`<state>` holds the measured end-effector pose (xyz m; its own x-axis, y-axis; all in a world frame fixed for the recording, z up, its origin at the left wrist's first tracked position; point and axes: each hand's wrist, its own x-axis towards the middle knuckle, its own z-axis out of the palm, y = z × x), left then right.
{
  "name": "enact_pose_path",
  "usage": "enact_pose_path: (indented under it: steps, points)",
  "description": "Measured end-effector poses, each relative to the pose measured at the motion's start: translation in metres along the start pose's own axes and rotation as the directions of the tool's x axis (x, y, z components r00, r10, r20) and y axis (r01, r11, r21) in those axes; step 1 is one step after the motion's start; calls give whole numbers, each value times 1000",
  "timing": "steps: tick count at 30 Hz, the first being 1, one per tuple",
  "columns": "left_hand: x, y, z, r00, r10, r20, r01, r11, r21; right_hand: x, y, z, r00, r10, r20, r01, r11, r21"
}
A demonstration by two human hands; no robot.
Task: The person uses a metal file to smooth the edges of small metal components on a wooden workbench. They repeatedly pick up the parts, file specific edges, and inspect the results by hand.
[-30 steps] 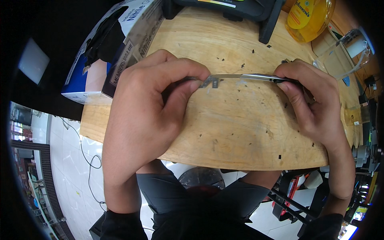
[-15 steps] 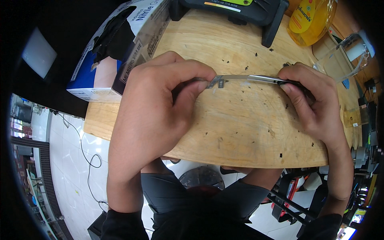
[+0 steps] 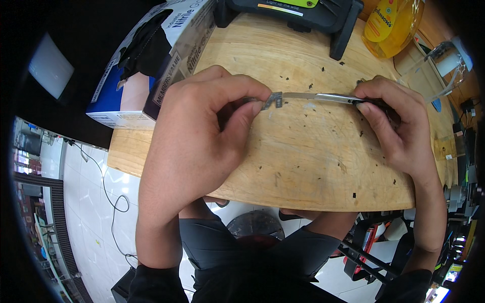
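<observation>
Between the thumb and forefinger of my left hand (image 3: 202, 126) is pinched a small flat grey piece (image 3: 274, 100) with a notched or cut-out end. My right hand (image 3: 396, 121) is closed round the handle of a slim utility knife (image 3: 333, 98). The knife lies nearly level, its long thin blade pointing left. Its tip reaches the free end of the grey piece; whether it cuts in I cannot tell. My left fingers cover the rest of the piece. Both hands are above the wooden table (image 3: 303, 166).
Dark scraps (image 3: 354, 195) are scattered over the tabletop. A glove box (image 3: 151, 81) stands at the left, with a black device (image 3: 288, 15) on legs at the back. An amber bottle (image 3: 391, 25) and a clear jug (image 3: 439, 70) stand at the back right.
The grey piece has turned slightly in my left fingers, its end tilting upward. My right hand and the knife have shifted a little to the right.
</observation>
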<state>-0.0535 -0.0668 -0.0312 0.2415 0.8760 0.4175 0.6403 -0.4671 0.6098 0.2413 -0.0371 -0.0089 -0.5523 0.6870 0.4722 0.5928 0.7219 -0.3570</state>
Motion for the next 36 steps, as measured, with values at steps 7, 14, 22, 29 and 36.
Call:
enact_pose_path:
  steps: [7,14,22,29,36]
  points:
    - [0,0,0,1000,-4,10,4,1000,0,-1,-1,1,999,39,7,-39,999,13]
    - [0,-1,0,1000,-6,17,6,1000,1,-1,-1,2,999,42,3,-42,998,41]
    - [0,-1,-1,1000,3,22,-4,1000,30,0,-3,0,999,49,17,-50,998,30]
    - [0,0,-1,1000,-3,15,3,1000,17,1,-7,-1,998,62,-19,-60,992,107]
    - [2,2,-1,1000,0,27,-1,1000,16,2,-14,11,997,83,-13,-81,991,106]
